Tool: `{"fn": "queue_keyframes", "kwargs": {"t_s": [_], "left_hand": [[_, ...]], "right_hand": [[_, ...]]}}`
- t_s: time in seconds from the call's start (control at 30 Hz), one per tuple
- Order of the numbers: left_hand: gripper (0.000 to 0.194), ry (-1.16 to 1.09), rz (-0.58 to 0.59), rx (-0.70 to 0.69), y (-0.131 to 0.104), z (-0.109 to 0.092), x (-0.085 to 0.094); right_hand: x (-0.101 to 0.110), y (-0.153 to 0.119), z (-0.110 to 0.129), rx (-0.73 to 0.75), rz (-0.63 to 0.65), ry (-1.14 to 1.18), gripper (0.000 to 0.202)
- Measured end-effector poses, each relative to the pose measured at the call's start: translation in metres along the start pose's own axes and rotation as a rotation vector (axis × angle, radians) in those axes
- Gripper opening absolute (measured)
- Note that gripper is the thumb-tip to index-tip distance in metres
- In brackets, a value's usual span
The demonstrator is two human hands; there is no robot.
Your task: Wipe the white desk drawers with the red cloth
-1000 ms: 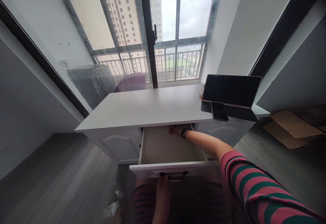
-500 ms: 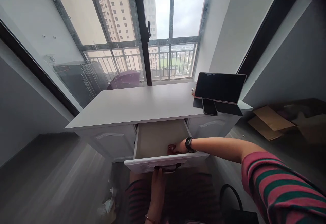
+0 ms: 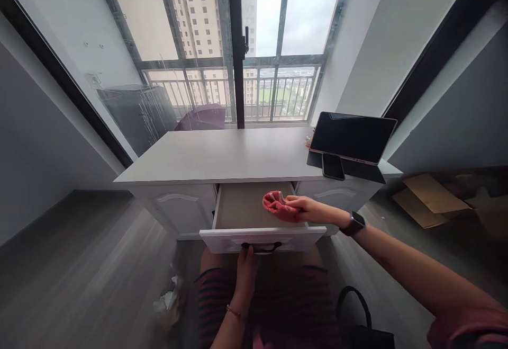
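A crumpled red patterned cloth [image 3: 278, 207] is held in my right hand [image 3: 311, 209], raised above the pulled-out drawer [image 3: 238, 208]. The fingers are closed on the cloth's right side. My left hand [image 3: 246, 269] is at the dark handle [image 3: 262, 247] on the drawer's white front, its fingers closed around the left end. The drawer's visible inside is beige, and part of it is hidden by the cloth and my right hand.
On the white cabinet top [image 3: 222, 153], a tablet [image 3: 353, 136] stands at the right with a phone [image 3: 332, 167] before it. A cardboard box [image 3: 432, 198] is on the floor at right. A black bag [image 3: 371, 333] and crumpled plastic [image 3: 169, 301] flank my legs.
My right hand has lifted the red cloth up out of the drawer. My left hand stays on the handle. The view has shifted slightly.
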State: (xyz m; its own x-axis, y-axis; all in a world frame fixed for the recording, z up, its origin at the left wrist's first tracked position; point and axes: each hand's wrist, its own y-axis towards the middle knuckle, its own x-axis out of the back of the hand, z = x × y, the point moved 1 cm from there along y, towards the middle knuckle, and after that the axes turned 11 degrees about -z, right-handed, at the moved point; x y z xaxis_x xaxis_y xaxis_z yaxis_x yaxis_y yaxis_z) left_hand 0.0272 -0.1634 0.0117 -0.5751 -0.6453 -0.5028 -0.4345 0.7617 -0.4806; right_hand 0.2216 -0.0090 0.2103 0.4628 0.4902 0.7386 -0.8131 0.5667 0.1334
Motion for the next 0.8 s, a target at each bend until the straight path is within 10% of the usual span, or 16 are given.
{"fn": "queue_keyframes", "kwargs": {"t_s": [0.3, 0.8], "left_hand": [[0.040, -0.064, 0.021, -0.003, 0.011, -0.016, -0.026], [0.027, -0.079, 0.015, -0.062, 0.013, -0.007, -0.025]], "right_hand": [[-0.051, -0.104, -0.022, 0.231, -0.595, -0.740, 0.026], [-0.116, -0.062, -0.025, 0.125, -0.804, -0.712, 0.028]]}}
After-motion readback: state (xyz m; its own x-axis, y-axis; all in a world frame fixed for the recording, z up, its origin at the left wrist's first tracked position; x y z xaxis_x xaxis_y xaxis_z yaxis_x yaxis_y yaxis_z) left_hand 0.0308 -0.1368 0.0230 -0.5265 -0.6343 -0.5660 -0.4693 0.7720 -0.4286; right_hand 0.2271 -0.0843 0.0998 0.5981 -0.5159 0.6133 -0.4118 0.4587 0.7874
